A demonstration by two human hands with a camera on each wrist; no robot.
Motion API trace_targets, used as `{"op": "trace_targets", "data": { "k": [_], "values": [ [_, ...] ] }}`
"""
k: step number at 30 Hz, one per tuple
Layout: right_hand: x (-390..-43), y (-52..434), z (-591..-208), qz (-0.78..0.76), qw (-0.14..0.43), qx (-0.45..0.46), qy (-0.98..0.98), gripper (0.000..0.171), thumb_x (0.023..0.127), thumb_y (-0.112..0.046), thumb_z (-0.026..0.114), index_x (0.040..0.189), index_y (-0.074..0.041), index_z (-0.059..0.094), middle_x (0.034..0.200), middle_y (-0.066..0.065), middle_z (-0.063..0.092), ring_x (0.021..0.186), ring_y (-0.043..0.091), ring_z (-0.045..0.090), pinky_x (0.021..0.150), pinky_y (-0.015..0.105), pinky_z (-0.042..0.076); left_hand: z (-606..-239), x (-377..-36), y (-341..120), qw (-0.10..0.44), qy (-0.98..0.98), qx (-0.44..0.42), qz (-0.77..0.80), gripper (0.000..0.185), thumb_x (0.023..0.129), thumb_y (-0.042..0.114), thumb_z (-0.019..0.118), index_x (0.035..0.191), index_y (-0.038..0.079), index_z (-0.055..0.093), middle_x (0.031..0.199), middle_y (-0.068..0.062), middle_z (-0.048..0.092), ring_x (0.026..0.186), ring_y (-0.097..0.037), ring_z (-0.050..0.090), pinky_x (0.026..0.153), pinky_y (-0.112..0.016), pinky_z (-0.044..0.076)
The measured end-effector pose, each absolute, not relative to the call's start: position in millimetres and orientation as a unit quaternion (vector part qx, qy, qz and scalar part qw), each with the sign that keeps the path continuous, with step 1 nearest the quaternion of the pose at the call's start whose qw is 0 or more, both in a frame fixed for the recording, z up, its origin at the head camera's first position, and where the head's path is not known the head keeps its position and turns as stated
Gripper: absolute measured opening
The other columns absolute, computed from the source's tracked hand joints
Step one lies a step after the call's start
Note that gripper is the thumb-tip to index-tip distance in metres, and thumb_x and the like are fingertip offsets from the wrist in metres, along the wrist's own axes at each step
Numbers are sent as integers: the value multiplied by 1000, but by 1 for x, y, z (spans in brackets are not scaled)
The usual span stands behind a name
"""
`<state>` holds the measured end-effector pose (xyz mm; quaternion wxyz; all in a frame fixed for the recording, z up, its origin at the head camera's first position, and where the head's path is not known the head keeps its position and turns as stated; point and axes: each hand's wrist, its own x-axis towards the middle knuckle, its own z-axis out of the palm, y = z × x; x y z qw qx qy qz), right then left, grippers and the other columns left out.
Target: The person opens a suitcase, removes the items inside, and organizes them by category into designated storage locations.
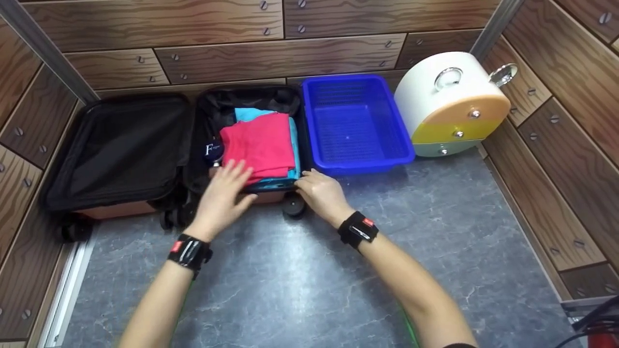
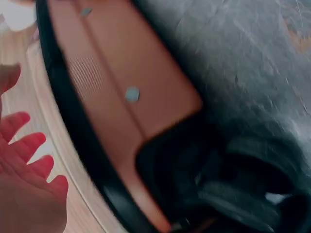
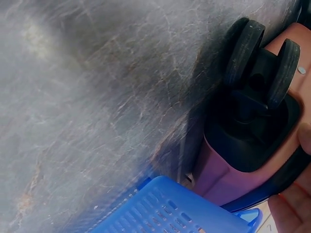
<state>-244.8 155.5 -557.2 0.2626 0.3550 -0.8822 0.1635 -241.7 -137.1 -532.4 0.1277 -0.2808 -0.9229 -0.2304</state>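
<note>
On the grey floor, an open suitcase (image 1: 145, 145) is being attended to with 2 hands. The folded pink garment (image 1: 261, 145), lying on a blue one in the right half, is being pressed by the left hand (image 1: 223, 193), fingers straight. The suitcase's near rim is being touched by the right hand (image 1: 321, 192), its fingers loosely bent, beside a blue basket (image 1: 355, 125)

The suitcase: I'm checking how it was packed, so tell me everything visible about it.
The suitcase lies open flat on the grey floor, pinkish-brown shell, black lining, black wheels. Its left half holds nothing visible; its right half holds a folded red garment over a blue one. The left hand rests on the clothes; the right hand touches the near edge.
</note>
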Motion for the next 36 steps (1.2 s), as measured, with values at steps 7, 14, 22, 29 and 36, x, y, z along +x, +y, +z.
{"op": "trace_targets", "data": {
  "k": [7, 14, 22, 29, 36],
  "values": [
    [-245, 157, -559, 164, 262, 357, -881, 15, 89, -7, 78, 103, -4, 77, 103, 11, 77, 110, 32, 70, 106, 47, 49, -550, -245, -119, 93, -940, -272, -183, 53, 103, 32, 62, 150, 9, 52, 157, -10, 44, 148, -29, 36, 122, -44, 25],
    [-246, 161, -559, 171, 268, 360, -877, 18, 91, -8, 77, 108, -2, 77, 107, 12, 76, 113, 32, 69, 105, 47, 49, -555, -245, -116, 108, -940, -269, -179, 48, 105, 33, 58, 149, 12, 55, 154, -6, 49, 143, -25, 45, 117, -44, 34],
    [-244, 163, -560, 176, 248, 361, -882, 19, 95, -7, 71, 112, -4, 77, 112, 10, 76, 117, 29, 67, 108, 42, 47, -558, -241, -118, 115, -939, -267, -186, 47, 106, 33, 57, 148, 13, 55, 153, -5, 50, 141, -24, 47, 116, -44, 36],
    [-241, 162, -561, 176, 244, 364, -882, 17, 95, -6, 70, 111, -4, 77, 111, 11, 76, 116, 29, 68, 107, 42, 48, -563, -238, -119, 112, -941, -262, -184, 47, 106, 34, 56, 149, 14, 55, 153, -4, 49, 141, -24, 47, 116, -44, 36],
    [-252, 175, -553, 183, 275, 360, -873, 27, 89, -1, 71, 115, -5, 76, 123, 13, 72, 122, 30, 64, 110, 44, 45, -559, -243, -116, 125, -937, -264, -191, 46, 105, 31, 59, 147, 13, 57, 152, -5, 51, 140, -26, 49, 115, -45, 38]
  ]
}}
